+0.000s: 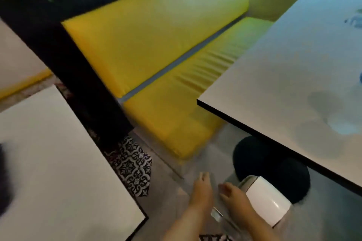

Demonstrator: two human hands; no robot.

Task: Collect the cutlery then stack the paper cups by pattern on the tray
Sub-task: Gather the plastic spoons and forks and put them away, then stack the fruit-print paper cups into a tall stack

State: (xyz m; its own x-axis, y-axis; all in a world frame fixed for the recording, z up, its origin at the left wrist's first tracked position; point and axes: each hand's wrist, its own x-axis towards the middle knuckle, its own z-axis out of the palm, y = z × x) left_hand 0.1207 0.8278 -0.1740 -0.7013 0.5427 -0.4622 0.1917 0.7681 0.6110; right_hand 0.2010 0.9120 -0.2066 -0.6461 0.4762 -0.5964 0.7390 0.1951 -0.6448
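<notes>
The whole view is blurred by motion. My left hand (201, 187) hangs low at the bottom centre over the grey floor, fingers loosely extended and holding nothing. My right hand (233, 194) is just beside it, against the rim of a white cylindrical container (268, 202) that lies tilted. Whether the fingers grip that container is unclear. A shiny, glinting piece (216, 213), possibly cutlery, shows between my forearms. Blue-patterned shapes (355, 22), perhaps cups, are cut off at the right edge of the white table (284, 76). No tray is visible.
A yellow bench seat (176, 107) with a yellow backrest (148, 41) runs between two white tables; the second table (58, 162) is at the lower left. A black round table base (260, 160) stands under the right table. Patterned tiles (133, 164) lie by a black divider.
</notes>
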